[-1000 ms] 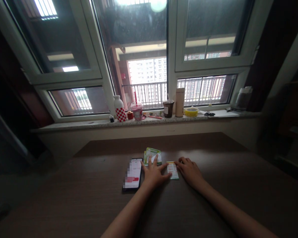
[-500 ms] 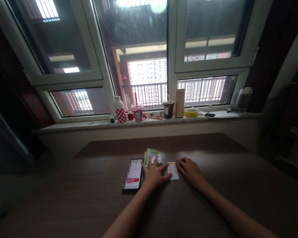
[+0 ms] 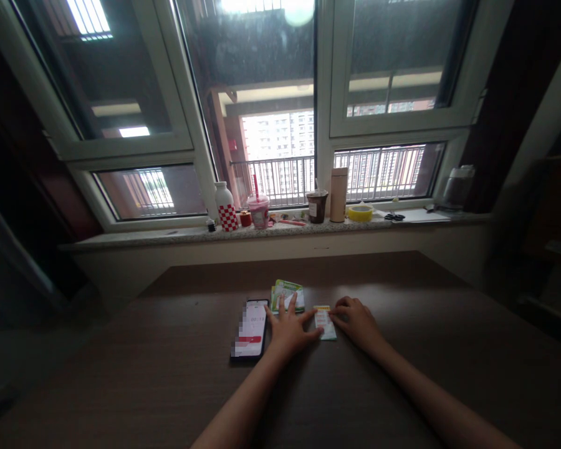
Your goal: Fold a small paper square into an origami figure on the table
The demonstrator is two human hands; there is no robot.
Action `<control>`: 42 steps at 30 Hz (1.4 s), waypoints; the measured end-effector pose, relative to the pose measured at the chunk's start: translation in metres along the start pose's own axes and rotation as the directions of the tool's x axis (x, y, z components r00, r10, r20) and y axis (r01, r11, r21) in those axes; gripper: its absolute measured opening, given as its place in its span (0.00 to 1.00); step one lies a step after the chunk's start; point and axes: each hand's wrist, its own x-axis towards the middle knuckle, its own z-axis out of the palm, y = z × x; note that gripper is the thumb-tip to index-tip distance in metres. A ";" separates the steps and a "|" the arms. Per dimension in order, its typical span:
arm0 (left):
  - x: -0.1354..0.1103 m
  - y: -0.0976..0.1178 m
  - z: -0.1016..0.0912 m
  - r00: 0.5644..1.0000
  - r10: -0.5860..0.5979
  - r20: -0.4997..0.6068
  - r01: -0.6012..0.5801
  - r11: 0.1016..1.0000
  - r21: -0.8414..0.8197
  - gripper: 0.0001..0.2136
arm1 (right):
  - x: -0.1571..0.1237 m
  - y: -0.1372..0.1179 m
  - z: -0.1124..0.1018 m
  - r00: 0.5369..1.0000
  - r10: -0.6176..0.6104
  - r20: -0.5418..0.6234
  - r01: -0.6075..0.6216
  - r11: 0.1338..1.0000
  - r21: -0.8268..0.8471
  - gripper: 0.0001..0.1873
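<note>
My left hand point(image 3: 288, 329) lies flat on the dark wooden table point(image 3: 168, 374) with its fingers spread; the middle fingers reach onto a small stack of green cards point(image 3: 287, 294) and the thumb points toward a single pale card point(image 3: 324, 322). My right hand point(image 3: 356, 321) rests palm down just right of that card, its fingertips touching the card's right edge. A black phone point(image 3: 250, 329) with a lit screen lies left of my left hand.
On the stone windowsill point(image 3: 168, 234) behind the table stand a white bottle with a red checked base point(image 3: 225, 206), a pink cup with a straw point(image 3: 258, 211), a dark cup point(image 3: 316, 206), a tan flask point(image 3: 339, 194), a yellow tape roll point(image 3: 359, 212) and scissors point(image 3: 394, 216).
My right hand's fingertips have crept slightly left onto the pale card's edge. The left hand, the phone and the green cards have stayed put.
</note>
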 end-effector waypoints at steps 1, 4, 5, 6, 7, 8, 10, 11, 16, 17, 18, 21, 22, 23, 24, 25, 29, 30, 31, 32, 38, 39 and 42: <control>0.000 0.000 -0.001 1.000 -0.002 0.004 0.002 1.000 0.004 0.29 | 0.001 0.000 -0.001 1.000 0.006 0.014 -0.006 1.000 0.007 0.14; -0.001 0.001 -0.001 1.000 -0.002 0.002 0.002 1.000 0.010 0.29 | 0.003 0.003 -0.003 0.998 0.017 0.061 -0.018 1.000 0.022 0.14; -0.001 0.001 -0.001 1.000 0.000 -0.002 0.000 1.000 0.006 0.29 | 0.003 0.003 -0.004 0.997 0.016 0.072 -0.018 0.999 0.026 0.14; -0.001 0.001 -0.001 1.000 0.002 -0.007 -0.002 1.000 -0.001 0.29 | 0.004 0.004 -0.004 0.997 0.014 0.080 -0.017 0.999 0.031 0.14; -0.001 0.000 0.000 1.000 0.004 -0.010 -0.004 1.000 -0.008 0.29 | 0.003 0.005 -0.005 0.996 0.011 0.089 -0.015 0.999 0.038 0.14; 0.000 0.000 0.000 1.000 0.005 -0.014 -0.005 1.000 -0.015 0.29 | 0.003 0.005 -0.006 0.995 0.006 0.097 -0.010 0.999 0.046 0.15; 0.000 -0.001 0.001 1.000 0.004 -0.019 -0.005 1.000 -0.019 0.29 | 0.002 0.007 -0.007 0.994 -0.009 0.108 0.003 0.998 0.065 0.16; 0.000 -0.001 0.002 1.000 0.004 -0.019 -0.005 1.000 -0.018 0.29 | 0.002 0.007 -0.007 0.994 -0.018 0.112 0.010 0.997 0.073 0.16; 0.001 -0.002 0.004 0.999 0.020 -0.032 -0.021 0.999 -0.027 0.28 | 0.000 0.013 -0.007 0.990 -0.049 0.135 0.033 0.993 0.112 0.19; 0.001 -0.003 0.004 0.999 0.022 -0.035 -0.023 0.999 -0.028 0.28 | -0.001 0.014 -0.007 0.988 -0.055 0.141 0.038 0.992 0.120 0.20; 0.001 -0.003 0.004 0.999 0.021 -0.037 -0.022 0.999 -0.029 0.28 | -0.001 0.015 -0.007 0.987 -0.063 0.147 0.044 0.991 0.129 0.20; 0.001 -0.003 0.004 0.999 0.015 -0.032 -0.016 1.000 -0.023 0.28 | -0.003 0.018 -0.008 0.983 -0.080 0.168 0.052 0.985 0.164 0.24; 0.001 -0.003 0.004 0.999 0.014 -0.029 -0.014 1.000 -0.020 0.29 | -0.004 0.018 -0.009 0.981 -0.086 0.174 0.054 0.982 0.180 0.25; 0.001 -0.003 0.004 1.000 0.012 -0.025 -0.013 1.000 -0.017 0.29 | -0.005 0.019 -0.009 0.979 -0.093 0.180 0.057 0.979 0.196 0.27; 0.001 -0.003 0.004 1.000 0.011 -0.022 -0.011 1.000 -0.015 0.29 | -0.007 0.019 -0.010 0.978 -0.100 0.185 0.059 0.975 0.214 0.28; 0.001 -0.003 0.004 1.000 0.011 -0.021 -0.011 1.000 -0.014 0.29 | -0.008 0.019 -0.010 0.977 -0.106 0.187 0.061 0.971 0.233 0.29; 0.001 -0.003 0.005 1.000 0.012 -0.029 -0.013 1.000 -0.017 0.28 | -0.012 0.023 -0.008 0.976 -0.133 0.171 0.079 0.953 0.293 0.31; 0.001 -0.003 0.005 0.999 0.013 -0.031 -0.013 1.000 -0.019 0.28 | -0.012 0.024 -0.007 0.977 -0.136 0.164 0.081 0.950 0.301 0.31; 0.001 -0.003 0.005 0.999 0.013 -0.033 -0.013 1.000 -0.021 0.28 | -0.012 0.026 -0.006 0.978 -0.136 0.158 0.082 0.948 0.309 0.32; 0.001 -0.004 0.005 0.999 0.013 -0.034 -0.013 1.000 -0.022 0.28 | -0.012 0.027 -0.004 0.979 -0.133 0.153 0.079 0.945 0.317 0.32; 0.001 -0.004 0.005 0.999 0.017 -0.037 -0.018 1.000 -0.025 0.29 | -0.008 0.031 0.004 0.994 -0.087 0.068 0.054 0.920 0.388 0.19; 0.001 -0.004 0.005 0.999 0.015 -0.036 -0.016 1.000 -0.026 0.29 | -0.008 0.031 0.004 0.994 -0.088 0.059 0.058 0.920 0.388 0.17; 0.002 -0.004 0.005 0.999 0.017 -0.030 -0.018 1.000 -0.024 0.29 | -0.008 0.031 0.006 0.993 -0.109 0.048 0.085 0.930 0.359 0.15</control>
